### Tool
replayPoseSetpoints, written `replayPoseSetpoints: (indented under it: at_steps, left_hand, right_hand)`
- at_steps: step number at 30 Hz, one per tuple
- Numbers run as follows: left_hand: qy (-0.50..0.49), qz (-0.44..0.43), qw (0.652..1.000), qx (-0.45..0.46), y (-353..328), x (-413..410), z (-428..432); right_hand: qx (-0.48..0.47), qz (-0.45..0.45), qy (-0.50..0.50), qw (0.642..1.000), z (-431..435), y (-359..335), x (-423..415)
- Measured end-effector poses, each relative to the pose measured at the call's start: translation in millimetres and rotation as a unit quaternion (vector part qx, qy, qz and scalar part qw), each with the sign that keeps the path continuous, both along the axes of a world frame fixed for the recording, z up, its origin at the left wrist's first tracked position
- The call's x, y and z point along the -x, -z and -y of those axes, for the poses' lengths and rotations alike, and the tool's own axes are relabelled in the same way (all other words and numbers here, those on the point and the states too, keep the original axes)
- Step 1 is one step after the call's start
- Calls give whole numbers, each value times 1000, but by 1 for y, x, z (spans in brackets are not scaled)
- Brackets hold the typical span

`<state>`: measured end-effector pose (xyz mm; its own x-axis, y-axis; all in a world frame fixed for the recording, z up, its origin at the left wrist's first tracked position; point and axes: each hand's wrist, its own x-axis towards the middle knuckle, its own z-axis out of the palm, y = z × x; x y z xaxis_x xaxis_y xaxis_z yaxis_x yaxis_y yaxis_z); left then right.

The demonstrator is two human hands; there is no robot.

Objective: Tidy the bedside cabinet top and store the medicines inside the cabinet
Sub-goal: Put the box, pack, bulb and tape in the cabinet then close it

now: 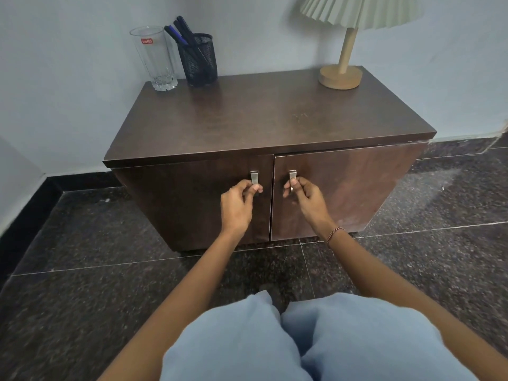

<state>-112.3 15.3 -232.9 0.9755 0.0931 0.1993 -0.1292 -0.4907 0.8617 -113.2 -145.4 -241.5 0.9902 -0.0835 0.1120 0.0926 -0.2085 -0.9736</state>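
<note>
**Both hands on the two cabinet door handles**

The bedside cabinet (pixel 192 213) is a dark brown wooden unit standing on the speckled dark stone floor (pixel 82 298) against the pale wall (pixel 68 92). Its front has two doors, the left door (pixel 170 193) and the right door (pixel 357 185), each with one upright metal handle near the centre seam. Both doors lie flat to the front or very nearly so; I cannot tell which. They hide the inside.

The left hand (pixel 237 207) has its fingers curled, and thumb and forefinger pinch the lower end of the left handle (pixel 254 177). The right hand (pixel 308 200) is curled the same way and pinches the lower end of the right handle (pixel 292 176). It wears one ring (pixel 291 189), and one bracelet (pixel 335 233) circles that wrist.

Three things stand on the cabinet top (pixel 261 119), all along its far edge. At the far left corner is one clear drinking glass (pixel 155 59) with a red label. Just beside it, to the right, is one black mesh pen holder (pixel 199 61) with dark pens (pixel 181 30) leaning left; at least three, the exact count unclear. At the far right stands one table lamp (pixel 340 77) with a round wooden base, wooden stem and pleated pale shade.

The person's pale blue trousers (pixel 330 339) fill the near edge.
</note>
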Motion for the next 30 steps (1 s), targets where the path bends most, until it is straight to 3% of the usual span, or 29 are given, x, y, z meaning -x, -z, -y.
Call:
replayPoseSetpoints:
  at_steps: [20, 30]
  left_hand:
    - [14, 31, 999, 41, 9, -2, -1]
    - [10, 4, 996, 85, 7, 1, 1]
  right_hand:
    - [-24, -20, 17, 999, 0, 4, -1]
    - [-39, -49, 2, 998, 3, -1, 2]
